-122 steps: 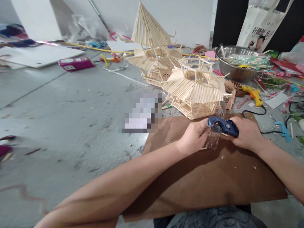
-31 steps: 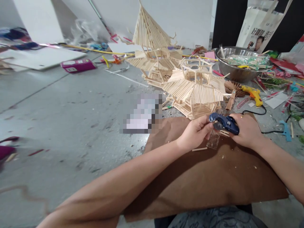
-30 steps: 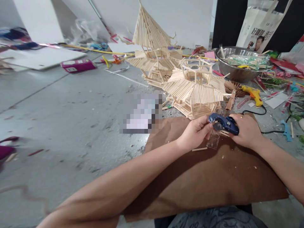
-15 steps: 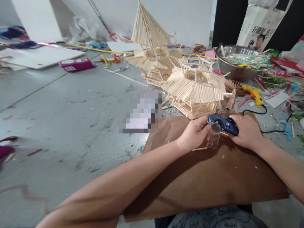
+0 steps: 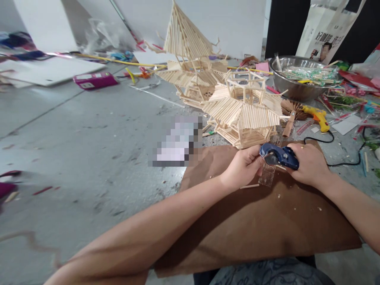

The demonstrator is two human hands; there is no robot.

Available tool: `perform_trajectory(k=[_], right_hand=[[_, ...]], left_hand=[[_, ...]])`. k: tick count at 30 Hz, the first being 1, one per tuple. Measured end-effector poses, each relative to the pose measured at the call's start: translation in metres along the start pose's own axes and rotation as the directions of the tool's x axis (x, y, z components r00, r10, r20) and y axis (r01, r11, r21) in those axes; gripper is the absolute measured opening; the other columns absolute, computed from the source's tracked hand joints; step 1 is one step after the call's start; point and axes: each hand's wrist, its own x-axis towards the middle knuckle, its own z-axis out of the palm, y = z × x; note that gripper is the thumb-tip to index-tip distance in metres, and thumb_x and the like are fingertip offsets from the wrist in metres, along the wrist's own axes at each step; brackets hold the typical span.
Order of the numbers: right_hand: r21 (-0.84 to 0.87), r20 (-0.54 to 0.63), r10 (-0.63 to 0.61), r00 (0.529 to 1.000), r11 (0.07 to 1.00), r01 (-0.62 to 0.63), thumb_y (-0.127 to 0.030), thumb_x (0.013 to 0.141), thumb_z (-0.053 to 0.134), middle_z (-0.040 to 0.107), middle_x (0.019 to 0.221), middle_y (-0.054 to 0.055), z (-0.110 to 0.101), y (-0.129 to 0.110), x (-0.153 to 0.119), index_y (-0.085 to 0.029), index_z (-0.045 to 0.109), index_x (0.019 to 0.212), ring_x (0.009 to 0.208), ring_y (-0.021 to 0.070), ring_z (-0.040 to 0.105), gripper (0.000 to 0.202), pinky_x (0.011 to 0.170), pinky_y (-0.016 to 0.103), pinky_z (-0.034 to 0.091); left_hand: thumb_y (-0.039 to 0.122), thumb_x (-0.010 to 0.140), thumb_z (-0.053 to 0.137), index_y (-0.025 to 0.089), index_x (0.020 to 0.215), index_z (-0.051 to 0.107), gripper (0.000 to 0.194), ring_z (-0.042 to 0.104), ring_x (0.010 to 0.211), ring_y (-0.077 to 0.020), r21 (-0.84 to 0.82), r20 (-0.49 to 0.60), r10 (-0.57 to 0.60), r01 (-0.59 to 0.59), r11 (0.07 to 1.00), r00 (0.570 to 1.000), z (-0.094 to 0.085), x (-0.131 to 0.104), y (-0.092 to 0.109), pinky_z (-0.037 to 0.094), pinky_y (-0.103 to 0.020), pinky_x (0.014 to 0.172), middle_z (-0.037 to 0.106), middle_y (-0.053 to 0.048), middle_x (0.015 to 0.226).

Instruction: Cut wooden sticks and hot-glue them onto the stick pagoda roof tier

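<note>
My right hand [image 5: 310,164] is closed round a blue hand cutter [image 5: 283,156], whose curved jaw points left and shows a rounded metal blade. Right at that jaw, my left hand [image 5: 245,164] is closed in a pinch; what its fingers hold is hidden by them and the cutter. Below the cutter lies a clear plastic strip [image 5: 266,176] on a brown board [image 5: 267,221] across my lap. A short wooden stick [image 5: 249,186] rests on the board beside the strip, among small chips. Just beyond my hands stands an eight-sided structure of wooden sticks [image 5: 245,114].
A taller stick pavilion [image 5: 190,39] with a pointed roof stands behind. To the right are a yellow glue gun [image 5: 319,118] with a black cord and a steel bowl [image 5: 297,91] of wrapped sticks. A blurred-out flat object [image 5: 175,142] and a purple box [image 5: 95,80] lie on the left.
Hands and cutter stay in almost the same place. The light blue piece at the far right by the cord now looks narrower.
</note>
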Motion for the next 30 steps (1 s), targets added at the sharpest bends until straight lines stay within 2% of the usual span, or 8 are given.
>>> perform_trajectory(k=[9,13,16,20,23,26,30], right_hand=[[0.025,-0.036,-0.004,0.999,1.000,0.005,-0.043,0.075,0.046,0.068,0.078,0.010,0.000,-0.001,0.000,-0.015,0.059,0.091,0.066,0.0228,0.060,0.035,0.064,0.032,0.035],[-0.019,-0.012,0.066,0.998,0.998,-0.066,-0.050,0.073,0.045,0.064,0.064,0.008,-0.001,-0.004,-0.002,-0.017,0.060,0.081,0.061,0.0228,0.060,0.037,0.057,0.030,0.033],[-0.036,0.035,0.120,0.992,0.992,-0.119,-0.049,0.072,0.046,0.063,0.060,0.007,-0.002,-0.006,-0.003,-0.019,0.059,0.080,0.060,0.0234,0.060,0.034,0.054,0.029,0.031],[-0.011,0.054,0.223,0.973,0.975,-0.223,-0.043,0.069,0.049,0.066,0.068,0.007,-0.006,0.001,0.000,-0.019,0.058,0.091,0.063,0.0257,0.061,0.033,0.054,0.031,0.033],[0.002,0.014,0.317,0.948,0.948,-0.318,-0.039,0.072,0.047,0.067,0.079,0.010,-0.009,0.015,0.004,-0.017,0.056,0.098,0.069,0.0274,0.062,0.036,0.057,0.032,0.036],[-0.017,-0.048,0.372,0.927,0.928,-0.373,-0.039,0.076,0.044,0.067,0.086,0.013,-0.008,0.030,0.009,-0.015,0.055,0.105,0.073,0.0289,0.062,0.040,0.061,0.035,0.038],[-0.002,-0.105,0.405,0.908,0.913,-0.407,-0.044,0.078,0.044,0.067,0.088,0.014,-0.003,0.043,0.013,-0.013,0.053,0.110,0.075,0.0303,0.062,0.045,0.067,0.037,0.039]], left_hand=[[0.032,0.083,0.050,0.015,0.070,0.051,0.022,0.041,0.041,-0.0046,0.007,-0.010,-0.021,0.021,1.000,1.000,0.001,-0.001,-0.001,0.034,-0.017,0.043,0.046,0.005,0.049],[0.033,0.081,0.052,0.014,0.068,0.051,0.023,0.045,0.043,-0.0051,0.021,0.002,-0.052,0.052,0.998,0.999,0.000,-0.001,0.001,0.037,-0.018,0.043,0.057,0.000,0.061],[0.033,0.081,0.052,0.014,0.069,0.051,0.022,0.045,0.042,-0.0046,0.014,-0.012,-0.070,0.071,0.997,0.997,0.001,0.000,0.004,0.036,-0.017,0.042,0.057,0.000,0.061],[0.036,0.082,0.051,0.015,0.073,0.052,0.023,0.040,0.038,-0.0036,-0.031,-0.018,-0.100,0.100,0.995,0.995,0.002,0.002,0.005,0.032,-0.016,0.039,0.052,0.003,0.055],[0.035,0.082,0.052,0.015,0.074,0.055,0.022,0.039,0.045,-0.0051,-0.002,-0.047,-0.066,0.066,0.998,0.997,0.002,0.003,0.008,0.034,-0.017,0.044,0.045,0.005,0.051],[0.032,0.084,0.049,0.015,0.076,0.056,0.019,0.043,0.056,-0.0071,0.073,-0.091,-0.023,0.030,0.997,0.996,0.000,0.002,0.016,0.037,-0.018,0.051,0.048,0.003,0.059],[0.026,0.086,0.045,0.016,0.086,0.055,0.014,0.045,0.061,-0.0073,0.157,-0.039,-0.010,0.016,0.987,0.999,-0.008,0.002,0.036,0.036,-0.017,0.052,0.051,0.001,0.069]])
